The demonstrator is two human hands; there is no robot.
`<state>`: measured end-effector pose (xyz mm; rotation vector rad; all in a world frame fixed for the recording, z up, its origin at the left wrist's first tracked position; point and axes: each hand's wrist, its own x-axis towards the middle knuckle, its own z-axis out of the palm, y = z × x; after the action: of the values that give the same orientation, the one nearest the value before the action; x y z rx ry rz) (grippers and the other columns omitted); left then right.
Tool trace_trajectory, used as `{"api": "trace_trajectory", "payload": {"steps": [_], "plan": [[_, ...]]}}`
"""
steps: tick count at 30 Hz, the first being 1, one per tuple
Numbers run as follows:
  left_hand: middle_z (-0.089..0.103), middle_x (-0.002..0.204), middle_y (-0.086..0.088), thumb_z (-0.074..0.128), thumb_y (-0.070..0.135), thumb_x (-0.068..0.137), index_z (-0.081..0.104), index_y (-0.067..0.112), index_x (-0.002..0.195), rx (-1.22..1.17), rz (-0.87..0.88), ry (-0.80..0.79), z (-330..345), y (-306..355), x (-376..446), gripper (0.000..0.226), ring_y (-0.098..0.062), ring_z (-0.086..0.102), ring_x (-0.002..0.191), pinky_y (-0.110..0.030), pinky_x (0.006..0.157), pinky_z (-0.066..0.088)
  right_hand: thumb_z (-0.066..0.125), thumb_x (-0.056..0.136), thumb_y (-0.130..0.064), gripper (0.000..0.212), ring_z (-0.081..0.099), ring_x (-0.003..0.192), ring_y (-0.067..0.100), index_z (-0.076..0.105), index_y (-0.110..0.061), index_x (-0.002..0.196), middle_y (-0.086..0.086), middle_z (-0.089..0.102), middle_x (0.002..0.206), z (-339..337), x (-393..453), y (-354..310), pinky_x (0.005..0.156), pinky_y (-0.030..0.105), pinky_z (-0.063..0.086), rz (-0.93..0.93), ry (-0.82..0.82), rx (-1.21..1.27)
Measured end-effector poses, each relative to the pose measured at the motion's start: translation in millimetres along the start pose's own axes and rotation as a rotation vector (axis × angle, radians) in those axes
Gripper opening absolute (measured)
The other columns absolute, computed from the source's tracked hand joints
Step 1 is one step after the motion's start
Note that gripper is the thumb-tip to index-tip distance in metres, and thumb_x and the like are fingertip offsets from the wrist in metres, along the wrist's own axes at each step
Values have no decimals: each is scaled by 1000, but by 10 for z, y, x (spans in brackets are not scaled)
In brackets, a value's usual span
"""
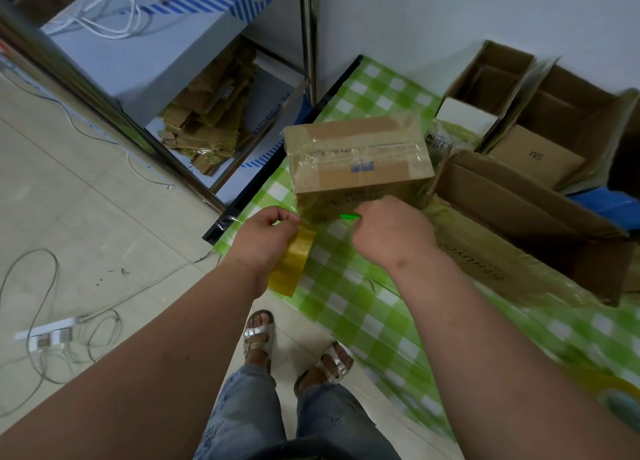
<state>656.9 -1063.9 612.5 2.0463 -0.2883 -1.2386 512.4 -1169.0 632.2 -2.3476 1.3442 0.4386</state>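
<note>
While the sealed box sits on the green-checked table, both hands are right up against its near face. The left hand has its fingers curled round a yellowish tape roll, and it hangs over the table's near edge, just beside the corner. A glossy strip looks to run from the roll up to the bottom of the box. The right hand is closed on a green tool, whose tip pokes out leftward and touches or nearly touches the box front; I cannot tell which.

Now the edges. The box stands close to the table's dark left edge, with only a thin band of cloth between them. On its right an open carton lies just beside it, one flap crowding the box's corner. Two more open cartons stand behind against the wall.

Free room? Bare checked cloth lies between the two forearms and runs along the near edge. Off the left edge a metal rack post slants close to the corner. The floor beyond carries loose cables and a power strip. A second roll, blurred, sits far right beside the right arm.
</note>
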Motion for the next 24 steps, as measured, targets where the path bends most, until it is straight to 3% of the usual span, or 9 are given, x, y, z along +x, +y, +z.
{"api": "trace_trajectory", "payload": {"steps": [4, 8, 10, 13, 15, 16, 18, 20, 24], "plan": [[67, 96, -3, 66, 34, 91, 68, 25, 83, 10, -8, -3, -4, 53, -2, 13, -36, 63, 103, -50, 91, 53, 42, 87, -14, 59, 52, 118, 33, 40, -22, 146, 14, 43, 137, 320, -27, 125, 90, 41, 46, 111, -180, 17], [68, 98, -1, 66, 34, 92, 68, 25, 82, 24, 0, -18, -8, 72, 10, 14, -32, 63, 102, -51, 96, 52, 42, 90, -15, 70, 37, 133, 33, 18, -23, 155, 10, 33, 148, 549, -89, 208, 106, 43, 33, 143, -313, 4], [68, 97, 0, 66, 34, 92, 68, 25, 80, 26, 4, -23, -13, 73, 16, 15, -32, 63, 101, -51, 95, 53, 46, 89, -17, 62, 41, 130, 32, 35, -21, 149, 9, 40, 144, 554, -116, 197, 106, 43, 32, 100, -201, 6], [70, 100, -9, 66, 33, 92, 67, 25, 79, 37, 21, -20, -10, 73, 23, 15, -33, 65, 93, -52, 91, 54, 53, 82, -15, 34, 53, 101, 29, 67, -14, 113, 7, 57, 107, 430, -176, 35, 83, 39, 39, -166, 344, 130], [70, 102, -16, 66, 33, 92, 67, 24, 79, 47, 32, -24, -7, 68, 27, 16, -28, 61, 82, -54, 88, 54, 56, 78, -15, 27, 47, 94, 25, 67, -13, 102, 7, 54, 98, 293, -180, -113, 76, 35, 35, -315, 689, 221], [71, 99, -17, 66, 33, 92, 67, 24, 80, 54, 36, -24, -8, 63, 31, 16, -26, 59, 78, -53, 85, 54, 59, 77, -17, 30, 46, 99, 25, 65, -14, 106, 8, 54, 105, 240, -149, -171, 79, 36, 36, -335, 755, 229], [70, 95, -17, 66, 35, 92, 68, 22, 83, 71, 48, -15, -17, 60, 44, 16, -24, 56, 75, -47, 77, 55, 61, 82, -27, 47, 41, 125, 30, 58, -18, 127, 9, 49, 135, 172, -47, -215, 100, 45, 33, -318, 698, 167], [71, 94, -16, 66, 36, 92, 69, 21, 87, 88, 60, 2, -27, 59, 63, 17, -23, 57, 74, -44, 74, 55, 59, 88, -40, 62, 22, 145, 32, 42, -23, 145, 6, 30, 157, 144, 66, -190, 116, 51, 16, -298, 528, 55], [69, 89, -12, 66, 34, 92, 69, 19, 89, 117, 51, 15, -54, 66, 120, 15, -23, 56, 73, -47, 77, 56, 51, 94, -52, 68, 9, 150, 29, 27, -29, 153, 2, 16, 164, 139, 242, -129, 119, 50, 4, -303, 456, -16]]}}
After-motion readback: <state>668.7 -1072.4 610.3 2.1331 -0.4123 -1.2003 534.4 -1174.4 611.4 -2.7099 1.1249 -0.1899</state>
